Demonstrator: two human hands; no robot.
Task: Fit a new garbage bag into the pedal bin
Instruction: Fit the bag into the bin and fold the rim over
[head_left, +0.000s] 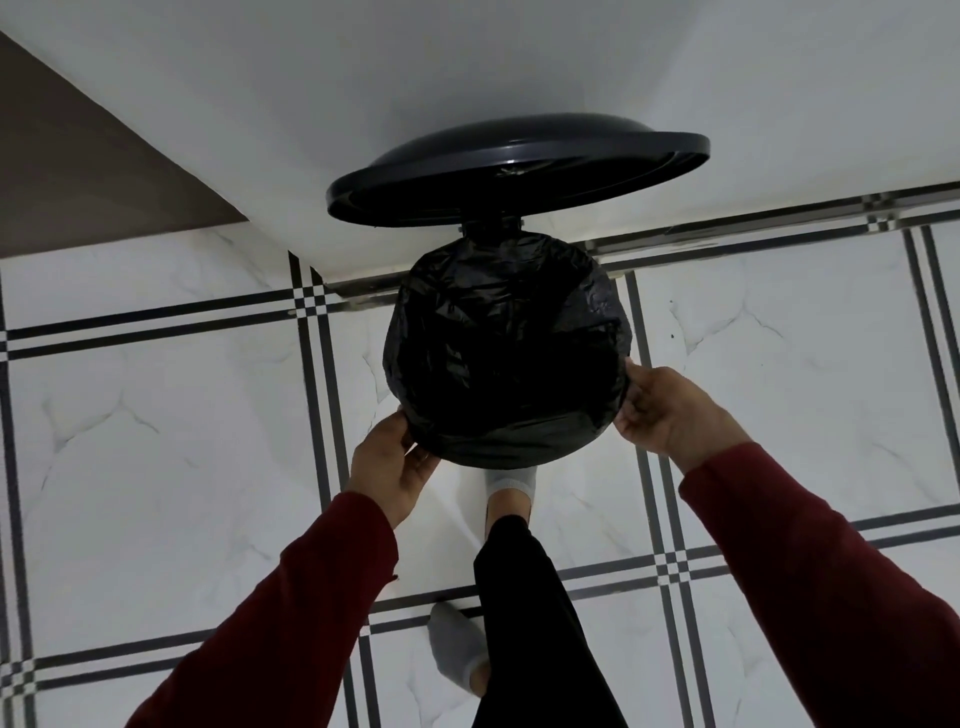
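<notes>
A black garbage bag (506, 348) is stretched over the mouth of the round pedal bin and folded down around its rim, hiding the bin's body. The bin's dark grey lid (519, 166) stands raised behind it, against the white wall. My left hand (392, 465) pinches the bag's folded edge at the near left of the rim. At the right side of the rim, my right hand (667, 410) grips the bag's edge. My foot in a grey sock (511, 491) is tucked under the front of the bin, where the pedal is hidden.
The floor is white marble-look tile (156, 441) with black double lines. A white wall (467, 67) rises just behind the bin, and a brown surface (78, 166) shows at the upper left. My other socked foot (457, 654) stands further back.
</notes>
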